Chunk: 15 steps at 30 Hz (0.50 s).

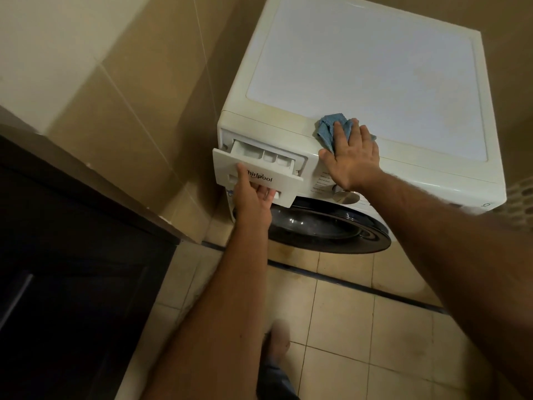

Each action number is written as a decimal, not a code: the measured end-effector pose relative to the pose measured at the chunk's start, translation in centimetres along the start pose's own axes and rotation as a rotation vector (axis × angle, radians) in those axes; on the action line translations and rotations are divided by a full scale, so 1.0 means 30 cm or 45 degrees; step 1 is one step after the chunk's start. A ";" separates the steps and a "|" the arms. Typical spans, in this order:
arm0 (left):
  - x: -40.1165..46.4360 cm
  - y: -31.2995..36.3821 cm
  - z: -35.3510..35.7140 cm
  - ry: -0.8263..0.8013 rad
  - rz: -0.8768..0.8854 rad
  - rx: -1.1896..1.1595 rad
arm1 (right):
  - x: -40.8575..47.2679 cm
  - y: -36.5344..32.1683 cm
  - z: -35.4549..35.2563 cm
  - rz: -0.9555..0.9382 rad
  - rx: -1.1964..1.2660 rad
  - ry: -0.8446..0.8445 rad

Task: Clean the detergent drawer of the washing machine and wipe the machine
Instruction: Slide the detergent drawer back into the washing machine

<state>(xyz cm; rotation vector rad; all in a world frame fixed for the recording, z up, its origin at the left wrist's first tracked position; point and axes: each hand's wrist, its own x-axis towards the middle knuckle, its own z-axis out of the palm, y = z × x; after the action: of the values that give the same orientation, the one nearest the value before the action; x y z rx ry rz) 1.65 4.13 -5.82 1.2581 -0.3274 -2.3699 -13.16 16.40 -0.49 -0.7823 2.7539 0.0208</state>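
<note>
A white front-loading washing machine (375, 82) stands against the tiled wall. Its detergent drawer (259, 166) at the upper left of the front is pulled partly out, and several white compartments show inside. My left hand (252, 194) grips the drawer's front panel, thumb on the face and fingers curled into the handle recess underneath. My right hand (350, 157) lies flat with straight fingers on a blue cloth (328, 128), pressing it onto the front edge of the machine's top.
A dark cabinet (72, 269) stands close on the left. The round door (326, 226) with dark glass is below the drawer, and a metal dial (344, 196) sits under my right wrist. Beige floor tiles (360, 327) lie in front; a foot (278, 339) shows at the bottom.
</note>
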 end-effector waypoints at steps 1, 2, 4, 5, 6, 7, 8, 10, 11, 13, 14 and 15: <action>-0.014 -0.001 -0.027 -0.004 0.001 -0.020 | -0.001 -0.001 0.000 0.000 -0.002 -0.003; -0.027 -0.002 -0.050 -0.008 0.001 -0.035 | -0.001 -0.001 0.000 0.002 -0.005 -0.006; -0.056 -0.004 -0.091 -0.011 -0.006 -0.042 | -0.003 -0.002 -0.002 0.009 -0.005 -0.009; -0.068 -0.006 -0.108 -0.011 -0.013 -0.038 | -0.002 -0.002 -0.004 0.011 -0.001 -0.012; -0.081 -0.006 -0.128 -0.014 -0.015 -0.030 | -0.002 -0.002 -0.004 0.010 0.002 -0.014; -0.092 -0.007 -0.145 -0.015 -0.018 -0.017 | -0.002 -0.003 -0.004 0.008 0.004 -0.017; -0.102 -0.007 -0.164 -0.017 -0.019 -0.003 | -0.003 -0.003 -0.003 0.006 0.006 -0.018; -0.117 -0.010 -0.198 -0.012 -0.022 0.014 | -0.003 -0.002 -0.003 0.009 0.007 -0.019; -0.124 -0.012 -0.216 -0.005 -0.022 0.017 | -0.004 -0.004 -0.003 0.011 0.006 -0.021; -0.135 -0.017 -0.249 0.004 -0.026 0.020 | -0.005 -0.005 -0.004 0.013 0.001 -0.024; -0.138 -0.018 -0.263 -0.001 -0.028 0.020 | -0.006 -0.006 -0.005 0.012 0.000 -0.027; -0.140 -0.019 -0.273 -0.011 -0.029 0.024 | -0.007 -0.006 -0.007 0.010 0.001 -0.031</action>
<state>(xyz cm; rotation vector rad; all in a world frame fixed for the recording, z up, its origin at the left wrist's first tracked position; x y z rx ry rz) 10.35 6.62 -7.58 1.2665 -0.3407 -2.3972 -12.95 16.34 -0.23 -0.7657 2.7337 0.0304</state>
